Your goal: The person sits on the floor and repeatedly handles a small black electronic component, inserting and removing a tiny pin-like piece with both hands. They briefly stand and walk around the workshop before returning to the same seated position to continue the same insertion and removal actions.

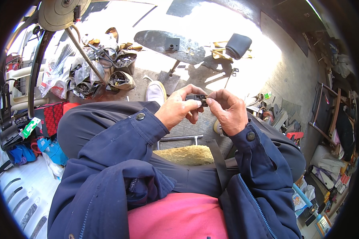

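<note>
One small black part [193,97] sits pinched in the left hand [174,108], maybe to keep it still. The right hand [232,113] pinches its three o'clock end.

Sunlit floor [267,81] (concrete, perhaps)

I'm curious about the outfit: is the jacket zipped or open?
The jacket is open: its zip edges lie apart, pink shirt between.

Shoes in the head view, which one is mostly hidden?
The right shoe, showing only a sliver beside the right hand; the left shoe shows much of its pale top.
</note>
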Tool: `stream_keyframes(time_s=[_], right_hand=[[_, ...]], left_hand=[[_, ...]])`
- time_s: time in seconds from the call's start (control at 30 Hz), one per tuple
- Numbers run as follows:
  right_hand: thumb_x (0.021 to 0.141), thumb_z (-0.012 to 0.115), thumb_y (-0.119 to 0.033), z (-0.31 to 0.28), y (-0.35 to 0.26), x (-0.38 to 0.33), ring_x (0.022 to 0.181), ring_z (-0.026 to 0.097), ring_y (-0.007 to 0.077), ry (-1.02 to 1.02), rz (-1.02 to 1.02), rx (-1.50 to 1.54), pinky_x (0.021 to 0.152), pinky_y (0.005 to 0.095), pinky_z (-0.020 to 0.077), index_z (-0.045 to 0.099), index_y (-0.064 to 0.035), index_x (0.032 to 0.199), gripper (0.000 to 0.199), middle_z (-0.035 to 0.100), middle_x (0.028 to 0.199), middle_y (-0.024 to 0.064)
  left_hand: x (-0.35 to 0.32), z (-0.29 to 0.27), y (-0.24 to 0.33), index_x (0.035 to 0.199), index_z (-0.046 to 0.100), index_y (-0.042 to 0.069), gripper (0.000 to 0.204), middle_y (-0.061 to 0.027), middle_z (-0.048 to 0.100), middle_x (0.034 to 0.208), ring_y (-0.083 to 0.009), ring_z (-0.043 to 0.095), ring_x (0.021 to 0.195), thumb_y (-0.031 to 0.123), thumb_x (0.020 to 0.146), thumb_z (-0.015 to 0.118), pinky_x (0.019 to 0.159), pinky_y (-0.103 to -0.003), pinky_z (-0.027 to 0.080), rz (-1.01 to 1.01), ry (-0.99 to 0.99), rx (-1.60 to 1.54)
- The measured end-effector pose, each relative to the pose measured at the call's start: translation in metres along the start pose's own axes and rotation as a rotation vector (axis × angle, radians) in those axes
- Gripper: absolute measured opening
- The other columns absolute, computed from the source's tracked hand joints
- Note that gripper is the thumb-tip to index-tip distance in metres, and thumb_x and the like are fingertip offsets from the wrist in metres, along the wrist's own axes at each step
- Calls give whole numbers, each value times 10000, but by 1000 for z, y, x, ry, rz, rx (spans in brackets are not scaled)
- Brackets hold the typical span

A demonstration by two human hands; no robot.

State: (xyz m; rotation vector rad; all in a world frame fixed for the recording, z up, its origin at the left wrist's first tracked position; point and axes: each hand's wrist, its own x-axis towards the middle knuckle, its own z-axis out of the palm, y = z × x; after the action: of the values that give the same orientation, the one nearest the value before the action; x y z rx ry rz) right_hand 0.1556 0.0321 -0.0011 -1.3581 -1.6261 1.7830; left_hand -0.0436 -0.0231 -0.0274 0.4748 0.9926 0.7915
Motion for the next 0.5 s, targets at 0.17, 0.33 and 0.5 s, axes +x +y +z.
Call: stream_keyframes(time_s=[0.17, 0.33, 0.5], right_hand=[[971, 690, -85, 0, -2, 0, 770, 658, 47, 5, 24, -18, 664, 214, 514, 671, 20, 1016, 116, 720, 833, 37], [973, 690, -93, 0, -5, 0, 729, 647, 46, 28, -38, -102, 638, 220, 507, 669, 22, 993, 119, 714, 798, 37], [962, 695, -90, 0, -8, 0, 705, 648, 57, 35, -70, -207, 625, 232, 508, 665, 13, 968, 107, 712, 783, 58]], left_hand=[[0, 0, 0, 1294, 550, 33, 372, -112, 648, 955, -142, 655, 704, 158, 947, 597, 693, -317, 572, 4, 1, -1], [1, 0, -1, 1297, 547, 29, 374, -114, 648, 958, -143, 657, 704, 147, 946, 601, 684, -315, 574, 19, 1, 1], [2, 1, -1, 1298, 547, 29, 368, -112, 650, 961, -137, 658, 706, 124, 948, 604, 672, -303, 571, 26, 14, 18]])
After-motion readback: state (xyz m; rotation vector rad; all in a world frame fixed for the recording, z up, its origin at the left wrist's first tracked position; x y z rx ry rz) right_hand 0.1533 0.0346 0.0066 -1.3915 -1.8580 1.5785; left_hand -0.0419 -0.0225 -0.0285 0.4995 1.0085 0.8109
